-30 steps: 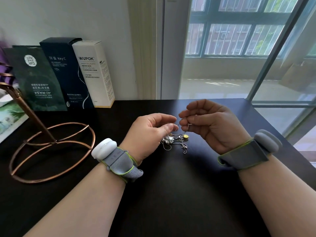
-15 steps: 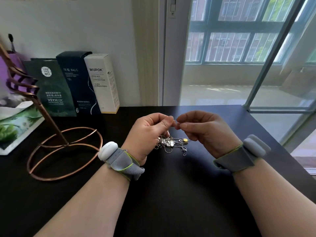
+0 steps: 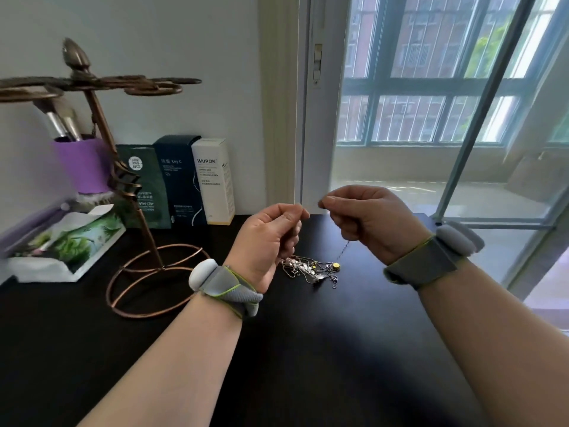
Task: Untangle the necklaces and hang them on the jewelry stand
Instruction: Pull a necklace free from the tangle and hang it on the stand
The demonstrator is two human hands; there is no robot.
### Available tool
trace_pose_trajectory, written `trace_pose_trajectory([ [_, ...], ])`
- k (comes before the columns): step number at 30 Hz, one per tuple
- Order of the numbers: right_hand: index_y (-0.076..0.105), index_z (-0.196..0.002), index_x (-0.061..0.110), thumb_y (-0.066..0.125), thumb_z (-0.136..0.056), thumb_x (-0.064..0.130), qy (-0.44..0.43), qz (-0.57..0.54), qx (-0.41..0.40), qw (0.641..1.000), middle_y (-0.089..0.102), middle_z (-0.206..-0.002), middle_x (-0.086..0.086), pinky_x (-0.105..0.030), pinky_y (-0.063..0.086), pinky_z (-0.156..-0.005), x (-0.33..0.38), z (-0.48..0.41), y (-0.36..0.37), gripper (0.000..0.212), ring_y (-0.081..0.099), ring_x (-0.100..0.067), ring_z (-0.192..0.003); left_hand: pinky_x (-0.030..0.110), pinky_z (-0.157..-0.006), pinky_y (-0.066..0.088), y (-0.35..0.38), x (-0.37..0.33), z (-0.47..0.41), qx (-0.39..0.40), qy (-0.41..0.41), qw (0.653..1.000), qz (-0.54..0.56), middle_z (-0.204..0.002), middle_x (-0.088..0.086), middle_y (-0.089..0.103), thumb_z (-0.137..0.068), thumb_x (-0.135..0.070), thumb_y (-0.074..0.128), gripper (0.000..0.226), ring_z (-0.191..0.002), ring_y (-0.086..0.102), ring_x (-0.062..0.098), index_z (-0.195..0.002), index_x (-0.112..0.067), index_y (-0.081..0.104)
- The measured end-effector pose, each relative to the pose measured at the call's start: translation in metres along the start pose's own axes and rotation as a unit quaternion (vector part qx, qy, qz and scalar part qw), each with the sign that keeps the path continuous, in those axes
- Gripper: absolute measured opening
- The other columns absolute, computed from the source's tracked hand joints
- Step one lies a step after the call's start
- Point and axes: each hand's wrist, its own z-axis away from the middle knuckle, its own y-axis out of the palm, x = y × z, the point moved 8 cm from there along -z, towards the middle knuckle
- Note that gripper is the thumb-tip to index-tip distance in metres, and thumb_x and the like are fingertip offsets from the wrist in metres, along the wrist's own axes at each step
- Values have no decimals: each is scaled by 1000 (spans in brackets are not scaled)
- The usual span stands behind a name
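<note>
Left of my fingers [image 3: 295, 217], a white box [image 3: 215, 180], a dark blue box [image 3: 180, 180] and a green sachet [image 3: 146, 183] stand against the wall [image 3: 154, 41]. Farther left, a purple cup [image 3: 81, 164] holds brushes [image 3: 61, 124] behind a tissue box [image 3: 61, 248]. A window [image 3: 431, 118] is beyond my fingers.

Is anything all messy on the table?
Yes. The necklaces lie in a knotted heap on the black table, chains crossing every way. The left hand and right hand pinch one chain rising from it.

Home dressing table [image 3: 308, 349], skincare boxes [image 3: 212, 180], makeup brushes [image 3: 61, 124] (purple cup [image 3: 81, 164]), balcony window [image 3: 431, 103]
</note>
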Motion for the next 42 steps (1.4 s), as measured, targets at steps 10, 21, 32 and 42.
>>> trace_pose_trajectory([
  [10,64,-82,3,62,-86,10,10,12,35,999,30,-46,4,-26,15,-47,56,15,33,9,21,-15,-49,25,-50,18,-9,-37,35,23,7,998,-50,-60,1,42,-90,-17,57,14,-48,31,10,-81,-8,63],
  [21,59,-73,8,66,-84,18,3,26,78,997,42,-53,-4,-24,29,-45,103,24,80,17,31,-17,-46,13,-41,24,-24,-55,66,7,17,993,-113,-77,1,62,-96,-21,48,26,-49,33,8,-100,-5,68],
  [32,65,-65,13,66,-80,10,-4,18,139,990,51,-56,-3,-28,44,-54,138,19,132,15,43,-14,-45,10,-46,32,-52,-67,84,7,15,990,-143,-77,8,69,-100,-20,37,34,-55,40,9,-104,-1,65],
  [42,70,-84,3,71,-77,5,-84,110,121,983,66,-66,-9,-32,52,-61,178,4,166,7,58,-19,-55,24,-66,38,-84,-76,84,-46,47,993,-101,-55,-2,45,-97,-37,41,41,-60,42,11,-77,-11,67],
])
